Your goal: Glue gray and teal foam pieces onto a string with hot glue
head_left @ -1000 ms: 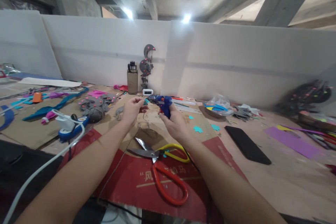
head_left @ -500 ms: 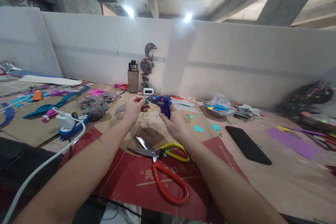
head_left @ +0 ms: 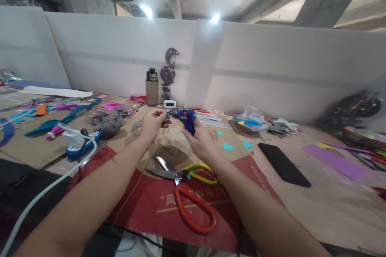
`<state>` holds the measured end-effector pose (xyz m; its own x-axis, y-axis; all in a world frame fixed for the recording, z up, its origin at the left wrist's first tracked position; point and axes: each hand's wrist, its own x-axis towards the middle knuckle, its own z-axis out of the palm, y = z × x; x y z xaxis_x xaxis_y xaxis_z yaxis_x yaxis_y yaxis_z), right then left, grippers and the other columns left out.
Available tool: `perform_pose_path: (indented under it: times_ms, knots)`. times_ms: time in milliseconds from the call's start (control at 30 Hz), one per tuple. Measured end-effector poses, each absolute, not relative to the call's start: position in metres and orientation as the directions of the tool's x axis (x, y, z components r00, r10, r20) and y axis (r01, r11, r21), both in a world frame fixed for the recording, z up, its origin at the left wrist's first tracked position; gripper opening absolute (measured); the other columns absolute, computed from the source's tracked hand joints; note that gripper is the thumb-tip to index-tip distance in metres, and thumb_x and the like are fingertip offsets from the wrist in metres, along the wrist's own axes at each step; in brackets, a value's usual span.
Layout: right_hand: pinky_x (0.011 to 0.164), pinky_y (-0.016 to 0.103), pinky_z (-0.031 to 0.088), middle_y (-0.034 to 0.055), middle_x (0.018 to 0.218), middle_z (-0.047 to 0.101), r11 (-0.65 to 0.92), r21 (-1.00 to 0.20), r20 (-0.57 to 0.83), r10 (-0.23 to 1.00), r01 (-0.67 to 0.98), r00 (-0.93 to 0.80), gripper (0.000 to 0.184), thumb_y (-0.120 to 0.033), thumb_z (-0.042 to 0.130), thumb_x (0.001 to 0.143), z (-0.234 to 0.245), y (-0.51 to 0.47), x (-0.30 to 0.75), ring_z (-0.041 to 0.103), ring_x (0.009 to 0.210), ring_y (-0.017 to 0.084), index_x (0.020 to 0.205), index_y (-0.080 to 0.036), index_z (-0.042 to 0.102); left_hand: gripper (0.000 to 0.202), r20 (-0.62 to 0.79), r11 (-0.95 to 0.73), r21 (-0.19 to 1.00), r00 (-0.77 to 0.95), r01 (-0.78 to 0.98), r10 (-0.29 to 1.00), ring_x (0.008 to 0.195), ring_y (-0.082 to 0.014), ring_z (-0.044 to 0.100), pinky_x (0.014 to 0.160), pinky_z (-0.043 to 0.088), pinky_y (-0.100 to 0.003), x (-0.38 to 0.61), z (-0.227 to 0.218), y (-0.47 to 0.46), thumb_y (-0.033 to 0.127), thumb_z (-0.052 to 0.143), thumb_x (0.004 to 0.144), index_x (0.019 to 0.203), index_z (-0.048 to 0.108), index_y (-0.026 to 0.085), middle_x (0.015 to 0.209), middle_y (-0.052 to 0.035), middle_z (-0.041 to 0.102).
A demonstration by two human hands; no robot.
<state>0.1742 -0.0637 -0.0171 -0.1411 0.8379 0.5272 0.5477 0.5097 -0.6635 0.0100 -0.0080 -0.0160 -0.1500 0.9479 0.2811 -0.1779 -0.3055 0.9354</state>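
Observation:
My right hand (head_left: 200,138) is wrapped around the handle of a blue glue gun (head_left: 187,119), its nozzle aimed left. Pinched in the fingers of my left hand (head_left: 154,124) is a small teal piece (head_left: 167,116), right at the nozzle; whether the two touch I cannot tell. A thin grey cord (head_left: 164,135) trails down from beneath my left fingers. Below both hands, large scissors (head_left: 176,174) with one red and one yellow handle lie with blades apart on a red and brown cardboard sheet (head_left: 141,204).
Teal flower-shaped cutouts (head_left: 227,147) and a black phone (head_left: 284,164) lie to the right. A plastic-covered bowl (head_left: 251,122) is behind them. On the left are a blue power strip (head_left: 83,146), a white cable (head_left: 51,192) and grey yarn (head_left: 110,127). A bottle (head_left: 152,92) stands at the back.
The view has shifted very slightly. Both hands keep their hold, with the glue gun nozzle still at the teal piece.

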Motion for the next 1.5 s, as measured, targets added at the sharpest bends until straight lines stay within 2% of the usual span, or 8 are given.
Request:
perform_pose_path:
  times_ms: [1033, 1300, 1500]
  knots:
    - [0.081, 0.033, 0.042, 0.0082, 0.102, 0.062, 0.531, -0.67, 0.548, 0.825, 0.518, -0.137, 0.032, -0.028, 0.048, 0.082, -0.016, -0.0644, 0.1763, 0.056, 0.089, 0.02, 0.111, -0.018, 0.052, 0.027, 0.295, -0.317, 0.932, -0.137, -0.177, 0.945, 0.051, -0.0126, 0.062, 0.047, 0.048, -0.022, 0.0091, -0.0171, -0.0072, 0.034, 0.069, 0.063, 0.075, 0.055, 0.014, 0.065, -0.0007, 0.061]
    - [0.079, 0.033, 0.043, 0.0074, 0.096, 0.063, 0.508, -0.679, 0.543, 0.833, 0.53, -0.104, 0.027, -0.031, 0.05, 0.081, -0.0174, -0.0632, 0.1777, 0.056, 0.085, 0.02, 0.104, -0.018, 0.053, 0.026, 0.3, -0.319, 0.929, -0.125, -0.185, 0.946, 0.052, -0.0127, 0.063, 0.047, 0.048, -0.022, 0.0089, -0.0163, -0.0083, 0.032, 0.069, 0.063, 0.074, 0.056, 0.013, 0.065, -0.0013, 0.062]
    - [0.071, 0.032, 0.045, 0.0039, 0.084, 0.061, 0.483, -0.73, 0.537, 0.843, 0.484, -0.03, 0.03, -0.029, 0.051, 0.077, -0.0162, -0.0603, 0.1793, 0.054, 0.072, 0.017, 0.105, -0.019, 0.051, 0.025, 0.295, -0.312, 0.93, -0.111, -0.196, 0.949, 0.054, -0.0135, 0.064, 0.047, 0.048, -0.021, 0.0095, -0.0131, -0.0115, 0.03, 0.069, 0.064, 0.075, 0.056, 0.013, 0.066, -0.0015, 0.062]
